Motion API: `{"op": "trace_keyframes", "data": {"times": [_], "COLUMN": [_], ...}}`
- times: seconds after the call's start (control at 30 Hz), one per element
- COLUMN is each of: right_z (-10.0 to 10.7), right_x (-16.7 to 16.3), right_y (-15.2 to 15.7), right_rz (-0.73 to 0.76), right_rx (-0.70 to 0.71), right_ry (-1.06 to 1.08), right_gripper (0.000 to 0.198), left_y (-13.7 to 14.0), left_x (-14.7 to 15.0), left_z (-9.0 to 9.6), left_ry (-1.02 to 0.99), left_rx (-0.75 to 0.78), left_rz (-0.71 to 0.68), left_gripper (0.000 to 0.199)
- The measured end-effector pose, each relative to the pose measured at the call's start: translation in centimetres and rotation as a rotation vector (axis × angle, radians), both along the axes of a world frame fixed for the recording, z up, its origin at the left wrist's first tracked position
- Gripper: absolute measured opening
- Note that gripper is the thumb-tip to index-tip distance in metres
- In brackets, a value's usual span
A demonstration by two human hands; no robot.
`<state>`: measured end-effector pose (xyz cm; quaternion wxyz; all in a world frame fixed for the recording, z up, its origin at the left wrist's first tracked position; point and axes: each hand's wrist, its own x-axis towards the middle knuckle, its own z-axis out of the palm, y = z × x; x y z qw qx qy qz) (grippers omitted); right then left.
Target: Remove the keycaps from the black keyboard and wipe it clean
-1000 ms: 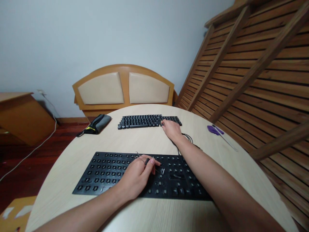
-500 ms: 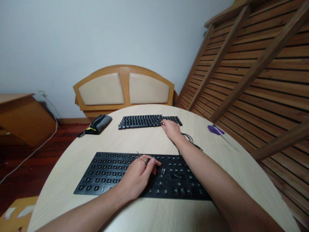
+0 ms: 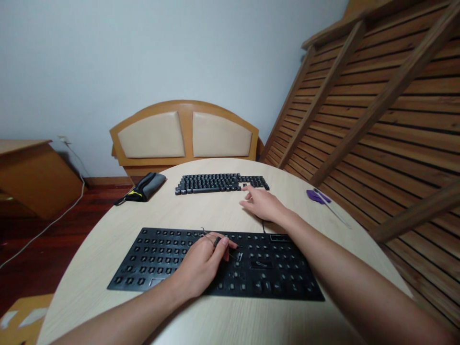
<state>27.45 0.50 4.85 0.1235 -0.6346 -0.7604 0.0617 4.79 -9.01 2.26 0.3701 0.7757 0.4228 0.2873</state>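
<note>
A black keyboard base [image 3: 158, 249] lies in front of me, most of its keycaps off and the switch sockets showing. My left hand [image 3: 203, 261] rests over its middle, fingers closed on a thin wire tool with a short black handle [image 3: 217, 241], which looks like a wire keycap puller. Beyond the base, loose black keycaps [image 3: 208, 183] stand in rows laid out like a keyboard. My right hand [image 3: 264, 203] hovers just in front of their right part, fingers apart, with nothing visible in it.
A grey and black pouch [image 3: 147, 187] with yellow trim lies at the table's left. A purple cloth [image 3: 318, 196] and a thin white stick [image 3: 332, 208] are at the right. Wooden slats [image 3: 359, 120] lean close to the right edge. A headboard [image 3: 185, 129] stands behind.
My right hand has drawn back from the keycap rows toward me, its fingers spreading. A gap in the rows now shows. The left hand keeps its place.
</note>
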Motion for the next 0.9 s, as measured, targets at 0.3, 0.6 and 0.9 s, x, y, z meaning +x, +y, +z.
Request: {"op": "trace_keyframes", "data": {"times": [0.3, 0.6, 0.9], "right_z": [-0.2, -2.1, -2.2], "right_x": [3.7, 2.7, 0.9], "right_y": [-9.8, -11.4, -12.1], "right_rz": [0.393, 0.406, 0.489], "right_rx": [-0.291, -0.257, -0.194], "right_ry": [0.134, 0.138, 0.213], "right_gripper": [0.094, 0.112, 0.090], "left_y": [0.0, -0.7, -1.9], "left_x": [-0.1, -0.3, -0.1], "left_z": [-0.2, 0.0, 0.9], "left_ry": [0.001, 0.035, 0.108], "left_rx": [0.017, 0.070, 0.232], "left_rz": [0.005, -0.023, -0.166], "left_gripper": [0.049, 0.046, 0.029]}}
